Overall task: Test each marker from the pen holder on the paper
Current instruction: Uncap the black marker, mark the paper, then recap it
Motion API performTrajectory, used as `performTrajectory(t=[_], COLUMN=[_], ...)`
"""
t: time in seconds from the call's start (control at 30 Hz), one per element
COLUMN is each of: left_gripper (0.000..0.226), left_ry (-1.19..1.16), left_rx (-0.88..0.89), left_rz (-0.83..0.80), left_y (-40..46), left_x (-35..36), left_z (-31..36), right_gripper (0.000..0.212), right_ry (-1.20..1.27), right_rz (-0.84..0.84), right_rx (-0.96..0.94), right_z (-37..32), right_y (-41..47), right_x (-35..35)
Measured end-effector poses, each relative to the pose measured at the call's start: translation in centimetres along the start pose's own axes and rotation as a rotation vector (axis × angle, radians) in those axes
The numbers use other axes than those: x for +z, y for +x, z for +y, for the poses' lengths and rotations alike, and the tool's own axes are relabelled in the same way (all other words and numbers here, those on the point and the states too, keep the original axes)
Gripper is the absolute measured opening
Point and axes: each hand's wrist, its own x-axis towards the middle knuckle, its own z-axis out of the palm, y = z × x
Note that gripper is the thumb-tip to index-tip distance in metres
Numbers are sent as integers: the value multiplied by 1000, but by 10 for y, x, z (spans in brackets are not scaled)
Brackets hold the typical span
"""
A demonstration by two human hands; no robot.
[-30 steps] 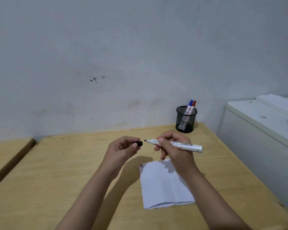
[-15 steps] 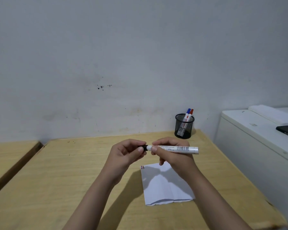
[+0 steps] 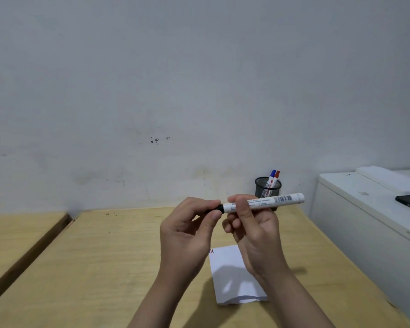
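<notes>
Raised higher, both hands (image 3: 223,228) grip the marker (image 3: 263,201), fingers hiding its cap (image 3: 217,208).

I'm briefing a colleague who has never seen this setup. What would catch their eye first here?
Front and centre, two hands hold a white marker level above the wooden table: the right hand grips the barrel, the left hand pinches its black cap end. Below them lies a white paper. Behind, by the wall, a black mesh pen holder contains a blue-capped and a red-capped marker.
</notes>
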Motion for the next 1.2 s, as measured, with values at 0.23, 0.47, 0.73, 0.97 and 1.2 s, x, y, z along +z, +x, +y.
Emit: performTrajectory(t=[0.23,0.47,0.73,0.97,1.2], left_gripper=[17,12,35,41,51], left_ry=[176,389,290,446,603], left_rx=[-51,160,107,51,-234], left_rz=[26,-94,-171,-296,-444], left_y=[1,8,34,67,107], left_x=[1,15,52,106,163], left_z=[-9,-15,-40,-105,-203], right_gripper=[53,29,47,47,43], right_ry=[-491,-1082,-1086,-1061,-1199], right_rz=[61,-80,-120,340,372], right_rx=[343,-111,-195,-338,-261], right_z=[-12,-51,-55,-72,-32], right_y=[0,21,52,137,211], right_x=[-11,-51,-86,-156,-205])
